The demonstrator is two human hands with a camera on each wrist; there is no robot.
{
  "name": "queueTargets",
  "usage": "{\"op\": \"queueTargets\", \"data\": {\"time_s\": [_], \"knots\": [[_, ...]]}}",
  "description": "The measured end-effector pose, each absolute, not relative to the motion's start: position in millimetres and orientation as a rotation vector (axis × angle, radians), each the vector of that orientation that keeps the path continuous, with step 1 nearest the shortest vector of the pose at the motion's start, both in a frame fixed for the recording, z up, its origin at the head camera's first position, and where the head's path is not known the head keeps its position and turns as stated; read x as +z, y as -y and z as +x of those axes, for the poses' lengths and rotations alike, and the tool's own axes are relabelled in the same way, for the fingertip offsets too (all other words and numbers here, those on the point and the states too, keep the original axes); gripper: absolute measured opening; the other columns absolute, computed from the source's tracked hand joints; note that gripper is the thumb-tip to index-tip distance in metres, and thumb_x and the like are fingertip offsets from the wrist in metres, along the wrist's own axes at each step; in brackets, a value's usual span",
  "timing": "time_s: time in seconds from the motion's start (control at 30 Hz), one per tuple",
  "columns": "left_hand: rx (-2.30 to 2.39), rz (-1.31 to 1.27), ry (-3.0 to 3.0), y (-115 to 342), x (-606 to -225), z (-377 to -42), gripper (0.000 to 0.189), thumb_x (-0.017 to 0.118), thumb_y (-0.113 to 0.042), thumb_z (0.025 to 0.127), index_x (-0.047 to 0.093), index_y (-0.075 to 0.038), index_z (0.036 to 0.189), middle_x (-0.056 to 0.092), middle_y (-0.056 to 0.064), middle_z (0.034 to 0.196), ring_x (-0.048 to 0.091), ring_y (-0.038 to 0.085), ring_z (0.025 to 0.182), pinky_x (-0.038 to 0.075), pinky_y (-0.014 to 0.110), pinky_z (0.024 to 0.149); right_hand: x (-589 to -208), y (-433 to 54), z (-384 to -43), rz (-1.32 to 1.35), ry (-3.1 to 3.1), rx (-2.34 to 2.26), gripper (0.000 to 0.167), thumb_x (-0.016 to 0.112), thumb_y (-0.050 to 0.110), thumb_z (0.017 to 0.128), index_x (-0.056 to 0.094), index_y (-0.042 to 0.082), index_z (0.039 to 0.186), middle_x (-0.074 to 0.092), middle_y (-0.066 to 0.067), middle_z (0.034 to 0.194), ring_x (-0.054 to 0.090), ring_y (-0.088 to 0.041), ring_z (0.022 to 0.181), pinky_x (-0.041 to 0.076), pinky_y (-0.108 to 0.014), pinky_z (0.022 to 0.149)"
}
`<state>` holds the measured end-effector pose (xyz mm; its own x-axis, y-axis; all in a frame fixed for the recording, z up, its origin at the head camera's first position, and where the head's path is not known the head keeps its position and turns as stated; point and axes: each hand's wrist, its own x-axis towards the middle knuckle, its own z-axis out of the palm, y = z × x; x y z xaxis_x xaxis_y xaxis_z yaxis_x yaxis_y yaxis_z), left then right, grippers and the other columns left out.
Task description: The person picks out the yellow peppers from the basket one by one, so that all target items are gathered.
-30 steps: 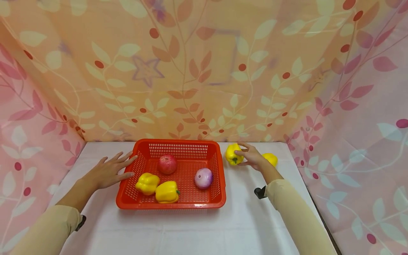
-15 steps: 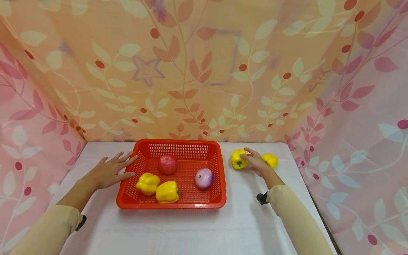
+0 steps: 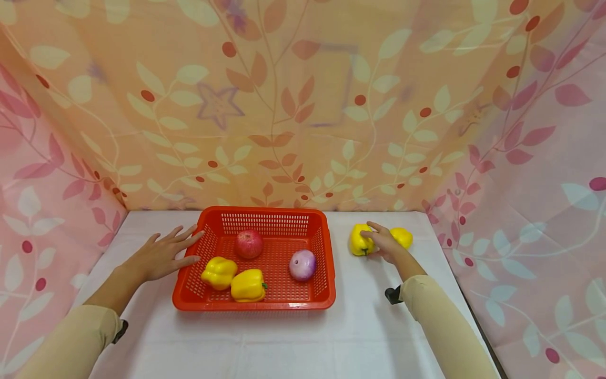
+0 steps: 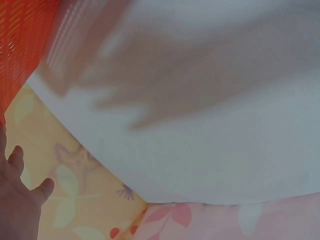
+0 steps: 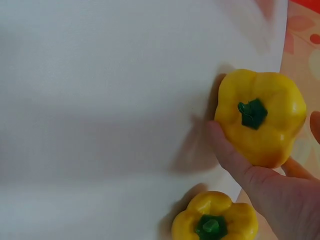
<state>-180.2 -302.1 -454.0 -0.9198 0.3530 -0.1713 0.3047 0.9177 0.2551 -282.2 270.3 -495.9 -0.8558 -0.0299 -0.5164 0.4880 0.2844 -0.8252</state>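
Observation:
My left hand (image 3: 163, 256) has its fingers spread at the left rim of a red plastic basket (image 3: 255, 306); in the left wrist view only a few fingertips (image 4: 46, 187) show beside it. On the right, my right hand (image 3: 385, 245) holds a yellow bell pepper (image 3: 358, 241) low at the table, thumb on one side and a finger under the other. The right wrist view shows that pepper (image 5: 280, 105) with its green stem toward the camera and one fingertip apart from it. A second yellow bell pepper (image 3: 402, 238) lies just right of the hand, partly behind it.
Inside the basket lie a pomegranate (image 3: 248, 244), a purple onion (image 3: 302, 265) and two yellow bell peppers, one left (image 3: 219, 273) and one in front (image 3: 248, 286). A white cloth covers the table (image 3: 284, 342). Patterned curtains (image 3: 303, 105) stand behind and at both sides.
My right hand has moved right and slightly nearer with the yellow bell pepper, away from the basket and toward the other pepper. My left hand and the basket have stayed put.

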Motion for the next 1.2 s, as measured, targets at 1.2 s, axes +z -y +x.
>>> {"op": "queueTargets", "data": {"time_s": [1.2], "knots": [[0.315, 0.513, -2.873, 302, -454, -180, 0.079, 0.051, -0.062, 0.094, 0.034, -0.016, 0.156, 0.026, 0.018, 0.161, 0.020, 0.050, 0.145, 0.013, 0.077, 0.108, -410, -231, -295, 0.044, -2.132, -1.461, 0.083, 0.060, 0.035, 0.099, 0.008, 0.019, 0.161, 0.008, -0.018, 0.165, 0.008, -0.049, 0.148, 0.041, -0.071, 0.097]]}}
